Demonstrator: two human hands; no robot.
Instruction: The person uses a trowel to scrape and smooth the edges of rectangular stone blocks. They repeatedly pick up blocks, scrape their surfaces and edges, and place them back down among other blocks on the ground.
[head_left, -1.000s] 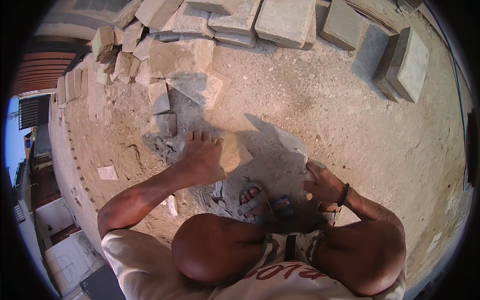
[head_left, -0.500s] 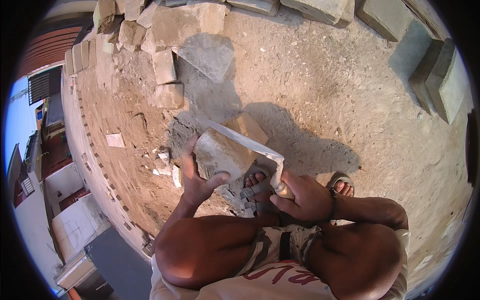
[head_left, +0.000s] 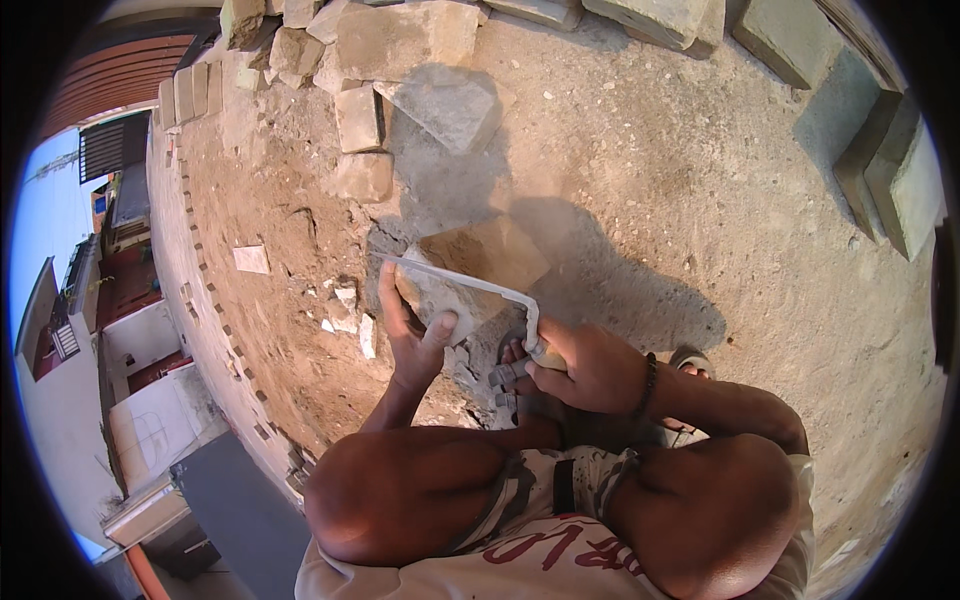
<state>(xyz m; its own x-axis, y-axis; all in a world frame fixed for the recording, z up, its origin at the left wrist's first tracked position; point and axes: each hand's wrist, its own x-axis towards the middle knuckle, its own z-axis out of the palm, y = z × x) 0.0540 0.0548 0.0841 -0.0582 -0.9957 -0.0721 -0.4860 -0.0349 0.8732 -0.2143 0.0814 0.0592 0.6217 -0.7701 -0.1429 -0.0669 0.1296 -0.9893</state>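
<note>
My left hand [head_left: 415,335] is closed around the near left side of a pale, dusty stone block [head_left: 440,300], its thumb on the near face and its fingers along the left edge. In my right hand [head_left: 595,370] is the handle of a trowel [head_left: 460,277]. The trowel's thin metal blade lies edge-on across the block, its tip close to my left fingertips. Whether the blade touches the stone all along, I cannot tell. The block is tilted on the ground just in front of my sandalled feet [head_left: 512,375].
Small broken chips [head_left: 345,310] lie left of the block. Beyond it are rough stone blocks [head_left: 360,178] and a flat triangular slab [head_left: 450,112]. Grey slabs [head_left: 885,165] stand at the far right. A pale flat piece [head_left: 252,259] lies on the dirt at left.
The trowel has moved left and a little nearer to me across the block, and my right hand with it. My left hand keeps its hold. The whole view has shifted slightly.
</note>
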